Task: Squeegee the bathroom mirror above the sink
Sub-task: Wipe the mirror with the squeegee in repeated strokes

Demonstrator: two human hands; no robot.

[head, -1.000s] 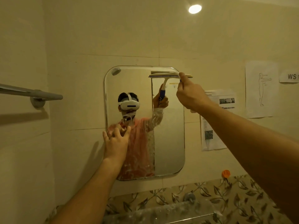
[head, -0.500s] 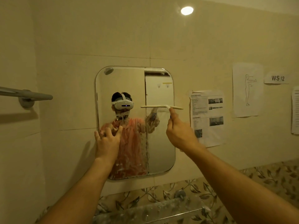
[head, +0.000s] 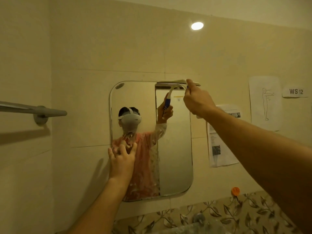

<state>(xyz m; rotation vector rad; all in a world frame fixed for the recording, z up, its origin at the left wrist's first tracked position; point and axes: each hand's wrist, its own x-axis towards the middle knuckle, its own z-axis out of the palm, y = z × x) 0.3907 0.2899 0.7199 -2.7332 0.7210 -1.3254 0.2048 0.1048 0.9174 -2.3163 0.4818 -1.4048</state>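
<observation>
Right hand (head: pixel 197 100) gripping squeegee (head: pixel 172 81), blade sitting at mirror (head: pixel 175 149) top-right corner. Left hand (head: pixel 122 159) bracing left edge, fingers spread flat. Risk: blade overhanging right edge, tilting, leaving streaks.

Beige tiled wall (head: pixel 104 48) holds grey rail (head: pixel 33 111) and perhaps a lamp (head: pixel 197 25).

The mirror (head: pixel 175 149) shows a white headset (head: pixel 131 118) with a head strap and a pink-orange patterned top (head: pixel 143 159) with a pale sleeve (head: pixel 161 130); in front of it both forearms (head: pixel 253 141) are bare
</observation>
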